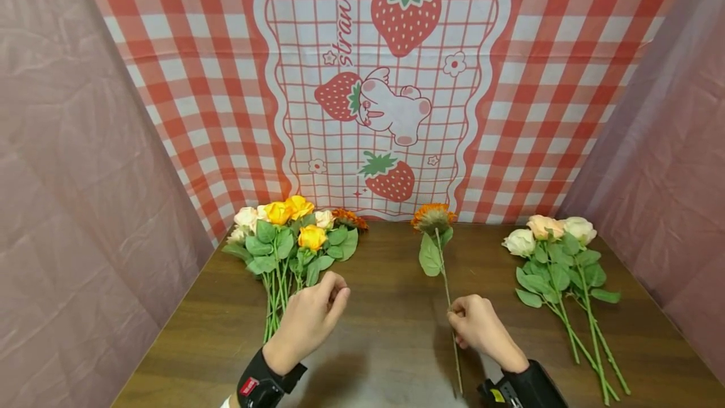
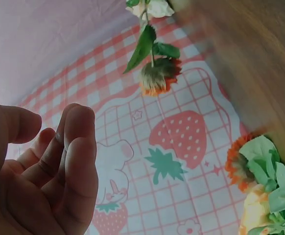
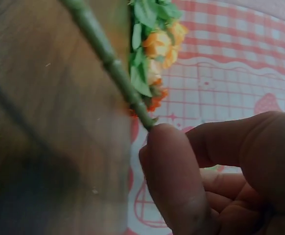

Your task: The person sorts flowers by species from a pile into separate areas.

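Observation:
My right hand [image 1: 481, 327] pinches the long stem of an orange sunflower-like flower [image 1: 433, 218] between thumb and fingers. Its bloom points away from me, showing the brownish-green back and a leaf below. In the right wrist view the green stem [image 3: 108, 63] runs up and left from the thumb tip. The left hand [image 1: 311, 317] hovers with loosely bent fingers and holds nothing; the left wrist view shows a gap between thumb and fingers [image 2: 79, 147]. Just beyond it, a bunch of yellow and cream roses [image 1: 283, 238] lies on the table, with another orange flower [image 1: 350, 219] at its right edge.
On the right side of the wooden table [image 1: 385, 307] lie several pale roses [image 1: 546, 228] with crossing stems. A red-checked strawberry cloth [image 1: 368, 112] hangs behind the table. Pinkish curtains [image 1: 113, 175] stand on both sides.

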Action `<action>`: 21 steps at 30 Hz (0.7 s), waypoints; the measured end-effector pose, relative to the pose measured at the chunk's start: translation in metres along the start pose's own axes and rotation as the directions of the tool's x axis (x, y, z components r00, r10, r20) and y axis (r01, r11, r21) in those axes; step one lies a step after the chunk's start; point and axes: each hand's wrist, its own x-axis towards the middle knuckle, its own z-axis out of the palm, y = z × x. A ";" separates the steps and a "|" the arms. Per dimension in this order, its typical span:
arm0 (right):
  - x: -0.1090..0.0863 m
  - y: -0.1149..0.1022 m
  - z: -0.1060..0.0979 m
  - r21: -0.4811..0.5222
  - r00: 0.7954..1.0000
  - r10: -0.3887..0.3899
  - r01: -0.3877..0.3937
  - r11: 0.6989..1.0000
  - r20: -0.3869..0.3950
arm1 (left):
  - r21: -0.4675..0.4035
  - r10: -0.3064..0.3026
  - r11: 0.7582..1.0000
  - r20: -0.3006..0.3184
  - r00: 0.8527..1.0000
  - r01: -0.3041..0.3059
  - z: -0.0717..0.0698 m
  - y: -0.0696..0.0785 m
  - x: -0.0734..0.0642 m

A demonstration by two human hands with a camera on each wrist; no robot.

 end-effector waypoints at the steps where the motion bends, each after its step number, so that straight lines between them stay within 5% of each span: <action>1: 0.001 0.001 0.001 -0.011 1.000 0.015 -0.015 1.000 -0.005 | 0.001 -0.002 1.000 -0.002 1.000 0.002 -0.001 0.000 0.000; 10: 0.006 0.015 0.006 -0.071 0.996 0.085 -0.084 0.994 0.011 | 0.017 -0.007 1.000 -0.010 1.000 0.007 -0.005 -0.005 0.001; 21: 0.006 0.022 0.006 -0.168 0.996 0.086 -0.079 0.983 0.031 | 0.029 -0.023 0.999 -0.031 0.999 0.024 -0.009 -0.010 0.001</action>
